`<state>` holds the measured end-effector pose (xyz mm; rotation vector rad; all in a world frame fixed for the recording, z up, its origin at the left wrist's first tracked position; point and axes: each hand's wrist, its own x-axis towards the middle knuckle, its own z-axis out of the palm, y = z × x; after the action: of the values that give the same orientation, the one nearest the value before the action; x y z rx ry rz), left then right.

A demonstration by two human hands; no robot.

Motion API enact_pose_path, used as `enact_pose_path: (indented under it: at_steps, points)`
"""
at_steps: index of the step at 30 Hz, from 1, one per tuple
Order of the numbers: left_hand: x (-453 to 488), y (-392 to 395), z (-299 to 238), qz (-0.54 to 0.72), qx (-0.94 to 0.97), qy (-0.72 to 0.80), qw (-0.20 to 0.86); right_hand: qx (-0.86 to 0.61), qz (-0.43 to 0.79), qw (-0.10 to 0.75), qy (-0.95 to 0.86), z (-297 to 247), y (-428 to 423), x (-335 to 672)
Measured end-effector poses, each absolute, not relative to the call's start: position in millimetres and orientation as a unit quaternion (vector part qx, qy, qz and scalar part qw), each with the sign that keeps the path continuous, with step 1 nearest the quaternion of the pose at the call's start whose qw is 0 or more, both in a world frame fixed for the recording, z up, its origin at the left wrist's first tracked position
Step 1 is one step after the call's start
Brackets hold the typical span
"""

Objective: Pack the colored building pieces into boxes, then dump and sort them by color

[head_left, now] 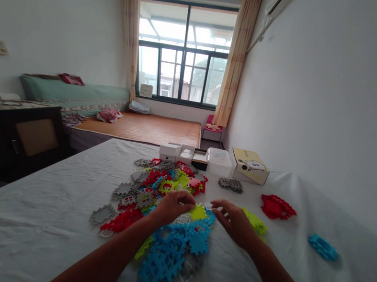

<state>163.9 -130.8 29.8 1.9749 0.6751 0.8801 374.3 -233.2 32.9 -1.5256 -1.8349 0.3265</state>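
Observation:
A heap of flat, toothed plastic tiles in red, blue, grey, white and yellow-green lies on the white-sheeted table. My left hand is curled at the heap's middle, fingers pinched on a yellow-green tile. My right hand is closed beside it, fingertips touching a small white tile. Several blue tiles lie just below both hands.
Sorted tiles sit apart: a yellow-green stack, a red stack, a blue stack, a grey stack. Small boxes, a clear container and a cartoon-printed box line the far edge. A bed stands beyond.

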Motion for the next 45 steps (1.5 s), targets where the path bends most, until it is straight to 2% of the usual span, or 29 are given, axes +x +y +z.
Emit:
enact_pose_path:
  at_steps: [5,11,16,21,26,29,33,38,41,45]
  points:
    - [170.9,-146.7,32.2,0.356,0.788,0.263,0.428,-0.559,0.127,0.371,-0.730,35.7,-233.8,355.2]
    - [158.2,-132.6,24.7,0.363,0.792,0.282,0.402,-0.691,0.022,0.397,-0.603,44.0,-232.8,437.8]
    - [148.4,-122.4,25.3,0.372,0.788,0.298,0.389,-0.734,0.038,0.300,-0.609,32.1,-231.9,496.6]
    - [141.9,-117.7,34.7,0.393,0.784,0.317,0.361,-0.716,-0.014,0.305,-0.628,28.4,-230.2,484.1]
    - [136.7,-107.6,37.9,0.397,0.792,0.321,0.334,-0.653,0.086,0.182,-0.730,16.0,-233.3,453.7]
    - [126.1,-102.8,50.4,0.369,0.820,0.308,0.311,-0.661,0.084,0.142,-0.732,2.3,-233.2,456.6]
    - [96.0,-117.5,73.9,0.296,0.867,0.298,0.269,-0.682,0.006,0.163,-0.713,-8.8,-224.3,473.3]
    - [69.7,-191.3,69.7,0.180,0.950,0.203,0.157,-0.669,-0.083,0.239,-0.699,1.7,-219.4,459.4]
    - [70.6,-229.6,50.3,0.109,0.978,0.136,0.114,-0.610,-0.040,0.276,-0.742,15.7,-227.1,428.9]
    - [79.1,-232.2,31.7,0.100,0.984,0.123,0.080,-0.570,0.090,0.238,-0.781,19.2,-240.1,388.1]
